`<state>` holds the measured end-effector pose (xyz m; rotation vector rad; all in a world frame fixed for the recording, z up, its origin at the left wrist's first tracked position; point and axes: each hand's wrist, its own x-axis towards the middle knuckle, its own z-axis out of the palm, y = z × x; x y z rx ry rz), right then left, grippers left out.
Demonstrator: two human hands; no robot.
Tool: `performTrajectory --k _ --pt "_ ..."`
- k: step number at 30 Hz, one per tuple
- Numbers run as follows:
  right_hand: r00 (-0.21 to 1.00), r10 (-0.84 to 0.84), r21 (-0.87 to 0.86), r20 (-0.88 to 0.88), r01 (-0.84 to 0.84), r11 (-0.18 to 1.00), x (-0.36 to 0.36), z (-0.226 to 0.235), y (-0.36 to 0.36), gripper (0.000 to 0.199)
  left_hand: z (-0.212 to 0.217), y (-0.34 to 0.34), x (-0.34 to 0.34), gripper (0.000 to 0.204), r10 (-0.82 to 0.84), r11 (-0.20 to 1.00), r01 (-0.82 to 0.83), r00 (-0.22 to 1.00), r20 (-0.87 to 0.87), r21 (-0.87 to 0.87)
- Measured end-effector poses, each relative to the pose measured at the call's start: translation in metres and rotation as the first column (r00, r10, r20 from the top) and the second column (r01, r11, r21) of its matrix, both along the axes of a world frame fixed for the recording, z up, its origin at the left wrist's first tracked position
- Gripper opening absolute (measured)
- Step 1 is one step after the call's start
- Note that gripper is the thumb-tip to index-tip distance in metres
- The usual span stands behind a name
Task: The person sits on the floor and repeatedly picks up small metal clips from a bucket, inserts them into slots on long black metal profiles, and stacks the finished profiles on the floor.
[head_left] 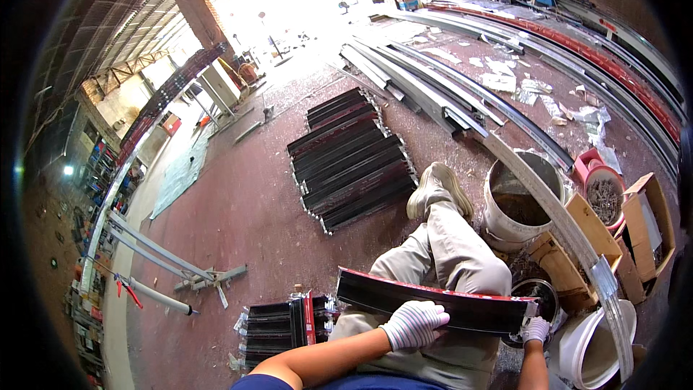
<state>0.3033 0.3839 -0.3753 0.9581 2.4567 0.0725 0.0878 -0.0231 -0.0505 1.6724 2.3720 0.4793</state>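
While gloved hands grip, black channel (433, 303) shows red edging.

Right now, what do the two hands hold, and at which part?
Both hold one black channel across the lap: the left hand on its lower edge near the middle, the right hand at its right end.

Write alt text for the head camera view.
A seated person in gloves holds a short black channel piece with a red edge across their lap, left hand on its middle, right hand at its end. More black pieces lie on the workshop floor, with buckets alongside.
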Motion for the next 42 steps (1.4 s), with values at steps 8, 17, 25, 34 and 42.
performTrajectory --k 8,17,25,34,42 --pt "0.401 -0.481 -0.402 -0.78 0.268 0.876 0.028 0.029 0.012 0.028 0.01 0.013 -0.008 0.027 -0.038 0.998 0.038 0.999 -0.003 0.054" --pt "0.134 -0.82 -0.83 -0.556 -0.031 0.557 -0.003 0.197 -0.049 0.039 0.017 0.015 -0.002 0.035 0.024 0.995 -0.019 0.998 -0.055 0.096" --pt "0.063 -0.863 -0.831 -0.501 -0.314 0.459 -0.008 0.266 -0.059 0.015 0.012 0.013 -0.016 0.04 0.017 0.988 -0.031 0.995 0.097 0.152" --pt "0.212 -0.655 -0.667 -0.725 -0.456 0.59 -0.03 0.286 -0.058 0.012 0.036 0.022 -0.025 0.029 0.05 0.997 -0.068 0.95 0.308 0.047" --pt "0.194 -0.409 -0.445 -0.892 -0.544 0.712 -0.041 0.279 -0.052 0.012 0.044 0.027 -0.029 0.027 0.062 0.998 -0.062 0.933 0.354 -0.013"
